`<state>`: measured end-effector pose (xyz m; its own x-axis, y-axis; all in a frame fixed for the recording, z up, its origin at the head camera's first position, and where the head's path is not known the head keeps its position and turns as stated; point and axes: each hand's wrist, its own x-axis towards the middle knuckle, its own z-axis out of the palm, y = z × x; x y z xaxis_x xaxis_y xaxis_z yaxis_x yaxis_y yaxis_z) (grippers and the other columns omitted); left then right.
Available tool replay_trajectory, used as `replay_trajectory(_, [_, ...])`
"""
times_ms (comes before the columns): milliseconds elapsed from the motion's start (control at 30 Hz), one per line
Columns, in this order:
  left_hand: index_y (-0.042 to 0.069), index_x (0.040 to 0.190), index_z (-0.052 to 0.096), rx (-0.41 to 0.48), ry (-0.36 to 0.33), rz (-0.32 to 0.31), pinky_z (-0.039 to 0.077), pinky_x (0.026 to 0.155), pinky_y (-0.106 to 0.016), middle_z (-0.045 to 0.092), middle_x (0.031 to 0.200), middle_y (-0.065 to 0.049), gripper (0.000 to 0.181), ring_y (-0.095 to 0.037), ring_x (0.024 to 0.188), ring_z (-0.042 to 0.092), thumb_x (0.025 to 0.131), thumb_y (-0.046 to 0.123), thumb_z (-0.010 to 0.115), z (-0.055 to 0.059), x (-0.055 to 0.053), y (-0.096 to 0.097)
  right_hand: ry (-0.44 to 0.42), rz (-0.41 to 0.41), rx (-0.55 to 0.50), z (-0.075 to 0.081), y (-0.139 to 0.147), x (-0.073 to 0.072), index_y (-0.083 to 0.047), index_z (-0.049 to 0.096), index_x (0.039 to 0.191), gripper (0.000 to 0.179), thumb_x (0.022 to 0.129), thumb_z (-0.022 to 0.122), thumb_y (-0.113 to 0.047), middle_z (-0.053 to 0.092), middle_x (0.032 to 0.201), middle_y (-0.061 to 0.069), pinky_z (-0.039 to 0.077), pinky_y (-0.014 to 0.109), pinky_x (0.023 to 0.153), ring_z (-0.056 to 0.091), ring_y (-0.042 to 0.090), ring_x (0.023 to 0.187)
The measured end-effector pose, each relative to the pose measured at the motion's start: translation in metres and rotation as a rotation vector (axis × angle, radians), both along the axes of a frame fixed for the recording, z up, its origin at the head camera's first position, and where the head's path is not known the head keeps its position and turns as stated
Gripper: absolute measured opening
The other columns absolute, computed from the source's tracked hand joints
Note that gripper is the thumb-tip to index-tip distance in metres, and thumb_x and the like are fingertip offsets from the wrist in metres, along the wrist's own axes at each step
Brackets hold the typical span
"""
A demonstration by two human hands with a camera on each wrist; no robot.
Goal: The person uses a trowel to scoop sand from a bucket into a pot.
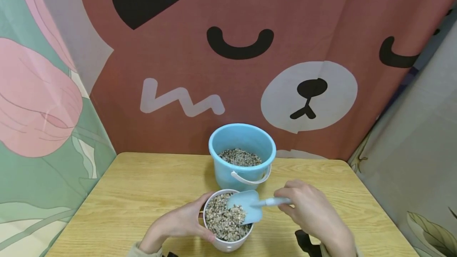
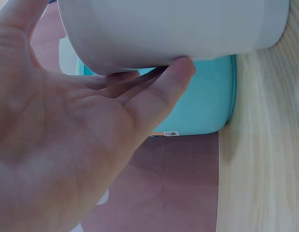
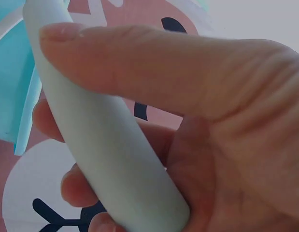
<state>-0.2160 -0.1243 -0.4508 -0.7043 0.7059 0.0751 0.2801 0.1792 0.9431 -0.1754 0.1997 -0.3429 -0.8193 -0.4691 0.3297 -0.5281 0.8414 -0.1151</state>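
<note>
A white pot [image 1: 228, 246] full of gravel-like grains [image 1: 223, 219] stands near the front of the table. My left hand [image 1: 183, 219] holds it from the left side, thumb near the front and fingers round the back; the left wrist view shows the fingers against the pot's wall [image 2: 168, 29]. In my right hand [image 1: 310, 205] is a light-blue toy shovel [image 1: 250, 201], gripped by its pale handle [image 3: 101, 130]. The shovel's blade is over the pot's right rim, its tip at the grains, with some pale grains against its edge.
Just behind the pot stands a light-blue bucket [image 1: 223, 171] with similar grains inside and a white handle [image 1: 250, 181] hanging at its front. The wooden table [image 1: 150, 185] ends at a printed bear curtain [image 1: 171, 58]. More curtains hang left and right.
</note>
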Motion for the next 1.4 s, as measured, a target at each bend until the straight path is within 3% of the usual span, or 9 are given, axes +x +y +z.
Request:
replay_trajectory(200, [0.003,0.152,0.022,0.006,-0.016,-0.01,0.044,0.1,-0.03,0.045,0.141,-0.01,0.102,-0.021,0.124,0.049,0.074,0.019,0.087,0.001,-0.001,0.0,0.034,-0.06,0.013,0.002,0.004,0.003,-0.028,0.071,0.081,0.027,0.068,0.088,-0.012,0.05,0.073,-0.022,0.044,0.023,0.055,0.048,0.003,0.069])
replay_trajectory(367, [0.004,0.151,0.024,-0.005,0.017,-0.002,0.041,0.103,-0.031,0.045,0.141,-0.009,0.102,-0.021,0.125,0.048,0.073,0.021,0.088,0.0,0.0,0.001,0.042,-0.099,0.028,0.002,0.006,0.003,-0.028,0.071,0.081,0.027,0.067,0.089,-0.013,0.051,0.073,-0.021,0.044,0.024,0.055,0.049,0.004,0.069])
replay_trajectory(500, [0.005,0.151,0.026,-0.018,0.041,0.005,0.038,0.106,-0.032,0.045,0.142,-0.007,0.102,-0.02,0.127,0.046,0.072,0.022,0.088,-0.001,0.0,0.001,0.057,-0.101,0.032,0.001,0.006,0.002,-0.027,0.072,0.081,0.028,0.066,0.09,-0.012,0.052,0.074,-0.02,0.044,0.024,0.055,0.049,0.005,0.069])
replay_trajectory(767, [0.006,0.151,0.025,-0.009,0.02,0.006,0.038,0.105,-0.031,0.045,0.142,-0.006,0.102,-0.02,0.127,0.046,0.072,0.022,0.088,-0.001,0.0,0.001,0.15,-0.102,0.05,-0.001,0.002,-0.001,-0.021,0.071,0.083,0.028,0.065,0.089,-0.01,0.054,0.075,-0.012,0.041,0.028,0.054,0.049,0.01,0.069])
replay_trajectory(1200, [0.007,0.151,0.025,-0.056,0.058,0.027,0.035,0.107,-0.032,0.045,0.143,-0.003,0.104,-0.02,0.128,0.044,0.072,0.027,0.088,-0.001,-0.001,-0.001,0.271,-0.1,0.025,-0.002,-0.005,-0.003,-0.019,0.073,0.087,0.032,0.063,0.091,-0.008,0.062,0.084,-0.007,0.033,0.032,0.063,0.052,0.017,0.079])
replay_trajectory(1400, [0.007,0.152,0.025,-0.052,0.051,0.028,0.036,0.107,-0.032,0.045,0.143,-0.004,0.104,-0.02,0.128,0.045,0.072,0.025,0.089,-0.001,-0.001,-0.001,0.273,-0.111,-0.004,-0.002,-0.005,-0.005,-0.019,0.072,0.089,0.031,0.065,0.091,-0.009,0.063,0.086,-0.006,0.037,0.032,0.064,0.054,0.018,0.081])
